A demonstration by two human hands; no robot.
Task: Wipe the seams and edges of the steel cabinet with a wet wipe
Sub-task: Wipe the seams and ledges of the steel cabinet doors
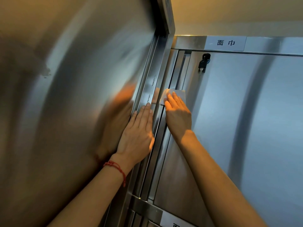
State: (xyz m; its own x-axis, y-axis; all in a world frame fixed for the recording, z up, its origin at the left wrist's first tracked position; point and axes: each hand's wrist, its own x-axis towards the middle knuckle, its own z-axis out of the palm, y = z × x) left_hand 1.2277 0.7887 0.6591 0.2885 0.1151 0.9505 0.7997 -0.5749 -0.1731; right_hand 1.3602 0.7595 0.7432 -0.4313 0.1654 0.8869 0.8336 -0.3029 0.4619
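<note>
**Wipe pressed to the door seam, both hands flat on steel**

My right hand (177,114) lies near the middle of the frame, fingers stretched out almost straight and pressing a folded white wet wipe (172,95) against the steel cabinet (246,112). The wipe sits under my fingertips, its upper part showing above them, right on the vertical seam at the left edge of the right-hand door (229,128). I am not pinching it; the flat of the hand pins it to the metal.

My left hand (139,133) is just left of centre, open and flat as well, palm against the channelled edge (148,89) of the other door panel (82,95), which fills the left half of the frame and stands angled toward me. This hand has nothing in it. A red string bracelet (117,169) circles that wrist, and a blurred reflection of the hand and forearm shows in the steel just to its left.

The two hands are close together but apart, with the upright steel channel between them.

In the upper right, a white label (225,43) with two printed characters is stuck on the cabinet's top rail, and just below it a black key (204,62) hangs in a lock at the top left corner of the right-hand door. At the bottom centre, part of another white label (175,221) shows on a lower cross rail (147,208), its text cut off by the frame edge.
</note>
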